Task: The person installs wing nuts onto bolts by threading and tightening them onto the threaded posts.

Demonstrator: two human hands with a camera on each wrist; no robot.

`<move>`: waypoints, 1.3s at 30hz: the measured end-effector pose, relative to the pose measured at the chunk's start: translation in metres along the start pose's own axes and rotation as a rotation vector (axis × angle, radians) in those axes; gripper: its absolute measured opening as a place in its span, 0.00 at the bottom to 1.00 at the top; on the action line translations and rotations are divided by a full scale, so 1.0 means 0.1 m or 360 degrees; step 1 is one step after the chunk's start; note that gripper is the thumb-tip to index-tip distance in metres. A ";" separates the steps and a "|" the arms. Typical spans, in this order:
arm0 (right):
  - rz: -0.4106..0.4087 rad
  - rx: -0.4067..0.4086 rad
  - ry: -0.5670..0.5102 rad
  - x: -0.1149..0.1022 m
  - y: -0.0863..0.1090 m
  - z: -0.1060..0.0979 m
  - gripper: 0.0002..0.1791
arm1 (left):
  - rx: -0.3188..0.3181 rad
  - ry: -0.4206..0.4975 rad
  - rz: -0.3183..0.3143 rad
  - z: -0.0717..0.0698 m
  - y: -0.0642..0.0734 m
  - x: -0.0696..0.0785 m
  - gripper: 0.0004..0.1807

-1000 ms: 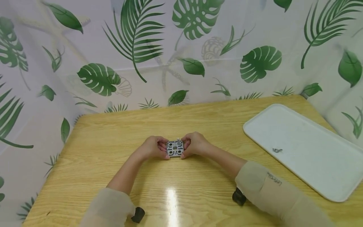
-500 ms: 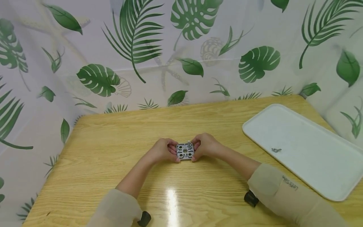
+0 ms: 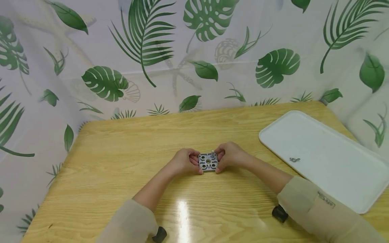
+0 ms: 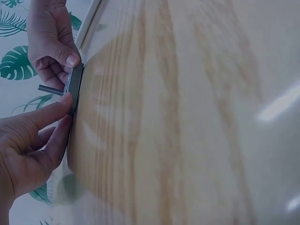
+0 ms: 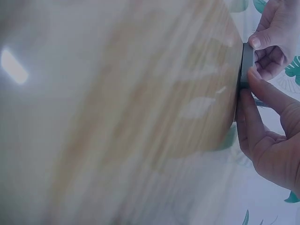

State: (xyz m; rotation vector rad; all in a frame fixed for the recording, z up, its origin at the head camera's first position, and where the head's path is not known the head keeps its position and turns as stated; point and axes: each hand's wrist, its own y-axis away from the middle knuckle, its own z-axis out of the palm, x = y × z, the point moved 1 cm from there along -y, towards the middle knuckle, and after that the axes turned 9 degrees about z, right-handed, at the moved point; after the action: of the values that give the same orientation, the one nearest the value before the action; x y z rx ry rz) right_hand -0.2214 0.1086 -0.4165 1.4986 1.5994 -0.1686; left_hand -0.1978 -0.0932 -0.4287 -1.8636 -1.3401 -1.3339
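Note:
A square grey metal plate (image 3: 208, 161) with several round holes and raised ribs is held flat, close over the wooden table, in the head view. My left hand (image 3: 184, 161) grips its left edge between thumb and fingers. On the opposite edge, my right hand (image 3: 231, 156) pinches it the same way. A bolt (image 3: 213, 154) stands upright from the plate's far right corner hole; the left wrist view shows its thin shaft (image 4: 50, 89) jutting from the plate's face. Both thumbs lie at the near corners, with the other fingers partly hidden behind the edges.
A white tray (image 3: 331, 162) lies at the right of the wooden table (image 3: 127, 175). Near its left rim are small metal pieces (image 3: 294, 159). A leaf-patterned cloth (image 3: 170, 50) hangs behind the table and at both sides.
Both hands have moved to the right across the table with the metal plate between them, keeping their grip. The bolt stays upright in its corner. The tray has not moved.

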 end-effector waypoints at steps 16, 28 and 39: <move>0.0034 0.0035 -0.0040 0.22 0.32 -0.09 0.39 | -0.0117 0.0019 0.0131 0.27 0.01 0.14 0.36; -0.0022 -0.0027 -0.0074 0.31 0.50 -0.04 0.38 | -0.0209 -0.0073 0.0233 0.43 0.12 0.12 0.43; -0.0051 -0.0017 -0.0025 0.30 0.49 -0.08 0.38 | -0.0178 -0.0030 0.0279 0.42 0.11 0.16 0.39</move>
State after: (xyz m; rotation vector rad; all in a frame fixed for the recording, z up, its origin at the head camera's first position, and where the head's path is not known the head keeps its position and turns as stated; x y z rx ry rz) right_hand -0.1791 0.1477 -0.4087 1.4606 1.6101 -0.1897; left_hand -0.1690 -0.0569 -0.4303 -2.0211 -1.1024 -1.3271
